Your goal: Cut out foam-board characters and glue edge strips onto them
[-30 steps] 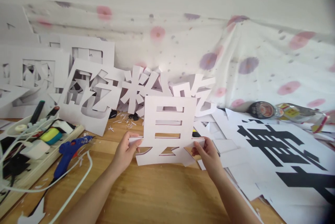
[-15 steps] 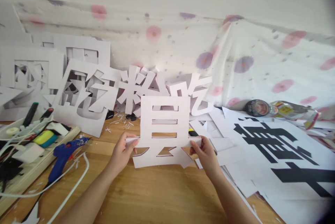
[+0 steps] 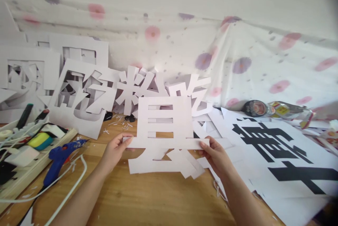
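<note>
Pinching white cut-out 县 point(image 3: 166, 132) at its crossbar ends with left hand point(image 3: 114, 148) and right hand point(image 3: 215, 154), now lifted clear of a matching cut-out beneath

The cut-out character point(image 3: 166, 132) is matt white foam board, the table point(image 3: 148, 198) smooth varnished wood, the glue gun point(image 3: 62, 152) glossy blue plastic.

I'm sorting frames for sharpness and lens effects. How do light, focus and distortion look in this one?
Head view: soft, even daylight, no glare. The white cut-out character between the left hand and right hand is fairly sharp. The edges curve and the corners darken. The glue gun casts only a faint shadow on the wooden table.
</note>
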`<state>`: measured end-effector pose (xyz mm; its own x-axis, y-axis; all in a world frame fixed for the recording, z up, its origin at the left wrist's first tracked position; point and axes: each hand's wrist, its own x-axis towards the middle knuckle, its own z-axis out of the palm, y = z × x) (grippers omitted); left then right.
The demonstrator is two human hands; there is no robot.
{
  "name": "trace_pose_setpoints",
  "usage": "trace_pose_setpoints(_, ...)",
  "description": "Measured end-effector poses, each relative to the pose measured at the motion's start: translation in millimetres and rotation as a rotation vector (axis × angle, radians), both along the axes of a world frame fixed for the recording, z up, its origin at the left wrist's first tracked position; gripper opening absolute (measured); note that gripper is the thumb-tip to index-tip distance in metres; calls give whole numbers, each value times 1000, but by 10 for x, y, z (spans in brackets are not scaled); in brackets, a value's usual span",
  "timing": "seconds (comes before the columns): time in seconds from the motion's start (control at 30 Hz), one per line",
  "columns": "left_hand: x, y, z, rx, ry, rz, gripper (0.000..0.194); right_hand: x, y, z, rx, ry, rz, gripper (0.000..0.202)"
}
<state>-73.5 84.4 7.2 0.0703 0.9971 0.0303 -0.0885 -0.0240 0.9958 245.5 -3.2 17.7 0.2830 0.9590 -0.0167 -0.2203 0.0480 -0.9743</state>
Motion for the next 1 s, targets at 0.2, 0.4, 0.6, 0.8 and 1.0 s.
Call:
trace_pose_setpoints(0.2,-184,103,133,13,-168,123,34,140,22,65,69,82,-203,35)
trace_pose_setpoints(0.4,-489,285,175,-92,-363,418,16,494,-11,102,238,162,-522,36)
trace_pose_setpoints(0.6,-430,315,37,-116,-319,468,13,543,-16,108,286,242,-565,41)
trace_pose_setpoints(0.8,-23,116,-54,-157,-277,301,25,182,37,-41,129,182,-352,36)
trace_pose_setpoints(1.0,244,-96,-56,-145,-311,169,37,-138,55,-196,19,37,-289,35)
